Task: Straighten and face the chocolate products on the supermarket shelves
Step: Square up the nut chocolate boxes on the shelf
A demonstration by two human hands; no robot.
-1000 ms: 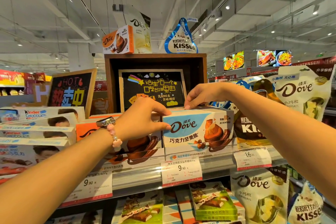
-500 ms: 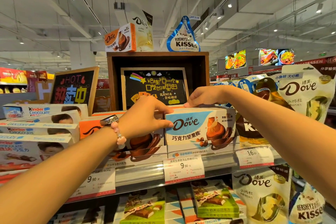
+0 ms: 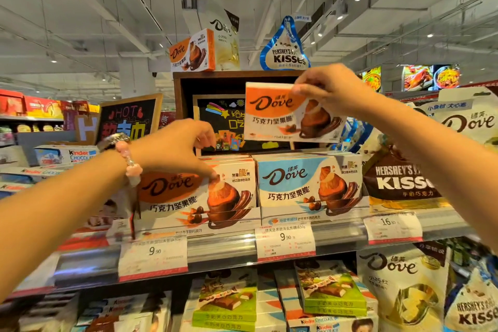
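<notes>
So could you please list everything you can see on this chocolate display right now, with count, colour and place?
Lifted Dove box: one, orange and white, in the air above the blue row.
Orange Dove boxes: one row, top shelf, left of centre.
Blue Dove boxes: one row, top shelf, centre.
Kisses bag: one, brown, top shelf, right.
Kinder boxes: several, white, top shelf, far left.
Green boxes: two stacks, lower shelf.
Dove pouch: one, cream, lower right.
Price tags: three, white with red edge, on the shelf rail.
Chalkboard sign: one, black, behind the shelf on the left.
Left hand: fingertips on the front orange box.
Right hand: pinches the lifted box's top corner.
</notes>
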